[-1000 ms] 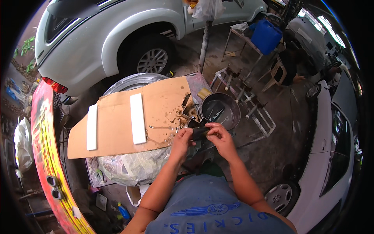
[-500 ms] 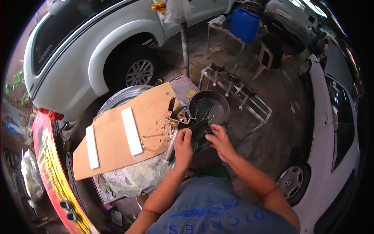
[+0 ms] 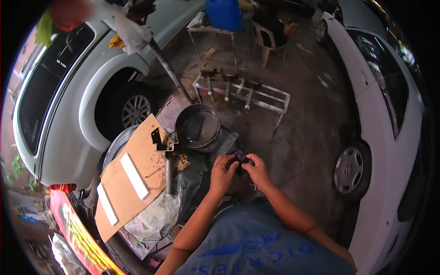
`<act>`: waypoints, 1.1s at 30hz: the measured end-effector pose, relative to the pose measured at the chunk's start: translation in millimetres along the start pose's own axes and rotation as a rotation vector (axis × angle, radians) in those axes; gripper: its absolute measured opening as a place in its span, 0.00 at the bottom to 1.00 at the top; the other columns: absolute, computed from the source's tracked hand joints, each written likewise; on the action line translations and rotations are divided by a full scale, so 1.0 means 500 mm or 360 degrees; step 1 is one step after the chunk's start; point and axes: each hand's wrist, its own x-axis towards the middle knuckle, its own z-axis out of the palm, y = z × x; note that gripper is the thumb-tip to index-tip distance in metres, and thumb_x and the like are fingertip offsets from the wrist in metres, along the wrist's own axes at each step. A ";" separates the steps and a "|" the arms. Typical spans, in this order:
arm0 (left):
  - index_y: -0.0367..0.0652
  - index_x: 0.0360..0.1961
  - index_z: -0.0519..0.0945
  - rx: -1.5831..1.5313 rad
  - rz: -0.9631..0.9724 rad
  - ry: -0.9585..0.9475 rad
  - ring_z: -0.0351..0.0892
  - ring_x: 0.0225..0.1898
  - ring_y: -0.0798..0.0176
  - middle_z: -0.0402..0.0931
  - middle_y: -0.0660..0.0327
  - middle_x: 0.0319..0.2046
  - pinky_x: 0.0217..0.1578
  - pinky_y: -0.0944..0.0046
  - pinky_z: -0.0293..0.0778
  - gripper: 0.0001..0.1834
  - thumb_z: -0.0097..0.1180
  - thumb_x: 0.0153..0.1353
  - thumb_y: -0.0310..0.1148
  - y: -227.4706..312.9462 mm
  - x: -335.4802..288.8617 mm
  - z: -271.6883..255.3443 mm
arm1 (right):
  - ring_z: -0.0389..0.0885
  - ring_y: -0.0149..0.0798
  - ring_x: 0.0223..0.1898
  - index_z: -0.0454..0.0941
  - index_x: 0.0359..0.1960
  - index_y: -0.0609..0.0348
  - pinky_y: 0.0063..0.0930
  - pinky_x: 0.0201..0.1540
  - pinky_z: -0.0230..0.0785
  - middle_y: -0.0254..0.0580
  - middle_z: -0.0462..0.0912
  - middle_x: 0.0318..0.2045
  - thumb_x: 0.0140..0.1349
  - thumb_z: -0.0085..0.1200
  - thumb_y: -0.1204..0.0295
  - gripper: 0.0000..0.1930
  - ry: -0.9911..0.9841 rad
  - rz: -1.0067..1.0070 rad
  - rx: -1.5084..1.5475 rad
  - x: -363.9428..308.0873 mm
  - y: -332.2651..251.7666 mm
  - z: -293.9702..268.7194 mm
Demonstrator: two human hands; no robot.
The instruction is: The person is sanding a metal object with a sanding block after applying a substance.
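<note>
My left hand and my right hand are close together in front of my shirt. Fingers of both are pinched on a small dark, flat piece; its kind does not show clearly. Just beyond, a dark grey flat surface slants away, and I cannot tell whether it joins the held piece. To the left of the hands stands a round dark basin with a black rectangular piece lying in it, apparently in liquid.
Left of the basin, two white strips lie on a stained cardboard sheet, near a metal bracket on a post. A metal frame stands farther off. A silver vehicle is at left, a white car at right. Someone sits in a chair.
My hands have come closer together and turned the dark piece between them. The view has swung right, so the basin, cardboard and frame now appear farther left.
</note>
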 end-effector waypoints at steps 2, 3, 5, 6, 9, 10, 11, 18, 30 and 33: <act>0.35 0.48 0.84 -0.0037 -0.0063 -0.0078 0.80 0.43 0.56 0.80 0.53 0.42 0.46 0.63 0.74 0.16 0.64 0.60 0.29 0.020 -0.014 0.042 | 0.75 0.22 0.34 0.76 0.44 0.65 0.22 0.36 0.69 0.32 0.77 0.31 0.62 0.57 0.77 0.09 0.0020 -0.0132 -0.0180 -0.020 -0.006 -0.044; 0.35 0.48 0.84 -0.0019 -0.0059 -0.0093 0.81 0.42 0.55 0.81 0.53 0.41 0.45 0.63 0.74 0.16 0.64 0.60 0.29 0.025 -0.023 0.059 | 0.75 0.23 0.34 0.77 0.44 0.66 0.22 0.37 0.69 0.33 0.78 0.31 0.62 0.58 0.77 0.11 -0.0031 -0.0274 -0.0238 -0.028 -0.010 -0.064; 0.35 0.48 0.84 0.0008 -0.0059 -0.0110 0.81 0.40 0.54 0.81 0.53 0.40 0.44 0.62 0.75 0.16 0.65 0.60 0.29 0.046 -0.042 0.087 | 0.75 0.24 0.35 0.77 0.45 0.67 0.21 0.38 0.69 0.33 0.78 0.32 0.61 0.59 0.76 0.12 -0.0083 -0.0412 -0.0288 -0.047 -0.030 -0.099; 0.34 0.46 0.84 -0.0008 -0.0110 -0.0114 0.82 0.41 0.54 0.81 0.52 0.40 0.44 0.61 0.75 0.14 0.65 0.60 0.29 0.056 -0.053 0.099 | 0.75 0.25 0.35 0.76 0.45 0.66 0.22 0.39 0.69 0.34 0.79 0.33 0.61 0.60 0.76 0.12 -0.0176 -0.0298 -0.0241 -0.056 -0.043 -0.118; 0.35 0.44 0.83 -0.0148 -0.0256 -0.0002 0.79 0.36 0.63 0.80 0.58 0.36 0.39 0.65 0.74 0.11 0.63 0.63 0.30 0.053 -0.087 0.140 | 0.74 0.25 0.37 0.75 0.46 0.63 0.22 0.40 0.69 0.34 0.78 0.35 0.62 0.62 0.75 0.13 -0.0165 -0.0224 -0.0260 -0.076 -0.048 -0.135; 0.36 0.43 0.81 -0.0289 -0.0358 0.0097 0.75 0.30 0.72 0.78 0.63 0.32 0.34 0.70 0.71 0.10 0.62 0.65 0.31 0.060 -0.095 0.152 | 0.73 0.24 0.39 0.74 0.47 0.61 0.22 0.40 0.68 0.32 0.76 0.36 0.62 0.62 0.75 0.14 -0.0043 -0.0247 -0.0334 -0.081 -0.041 -0.139; 0.36 0.43 0.81 -0.0281 -0.0363 0.0109 0.75 0.30 0.72 0.78 0.63 0.32 0.34 0.70 0.71 0.10 0.62 0.65 0.31 0.066 -0.105 0.159 | 0.73 0.24 0.39 0.74 0.47 0.61 0.22 0.40 0.68 0.32 0.76 0.36 0.62 0.62 0.75 0.14 -0.0058 -0.0245 -0.0331 -0.084 -0.034 -0.145; 0.45 0.41 0.78 -0.1138 -0.0820 0.0156 0.69 0.28 0.78 0.73 0.72 0.28 0.31 0.75 0.65 0.04 0.59 0.68 0.30 0.098 -0.152 0.170 | 0.73 0.23 0.37 0.74 0.46 0.61 0.19 0.38 0.68 0.31 0.76 0.36 0.63 0.64 0.72 0.14 -0.0141 -0.0225 -0.0087 -0.111 -0.044 -0.165; 0.43 0.43 0.78 -0.1347 -0.0995 0.0053 0.76 0.33 0.72 0.76 0.67 0.31 0.35 0.69 0.75 0.07 0.56 0.71 0.34 0.109 -0.183 0.174 | 0.73 0.23 0.35 0.75 0.36 0.60 0.21 0.39 0.68 0.30 0.78 0.31 0.62 0.67 0.68 0.12 -0.0527 -0.0108 -0.0277 -0.092 -0.060 -0.208; 0.41 0.45 0.78 -0.1282 -0.0995 0.0079 0.76 0.33 0.72 0.77 0.66 0.32 0.35 0.69 0.75 0.08 0.55 0.71 0.34 0.112 -0.177 0.172 | 0.75 0.24 0.36 0.76 0.38 0.61 0.22 0.40 0.70 0.32 0.80 0.33 0.62 0.66 0.69 0.12 -0.0630 -0.0129 -0.0317 -0.095 -0.070 -0.209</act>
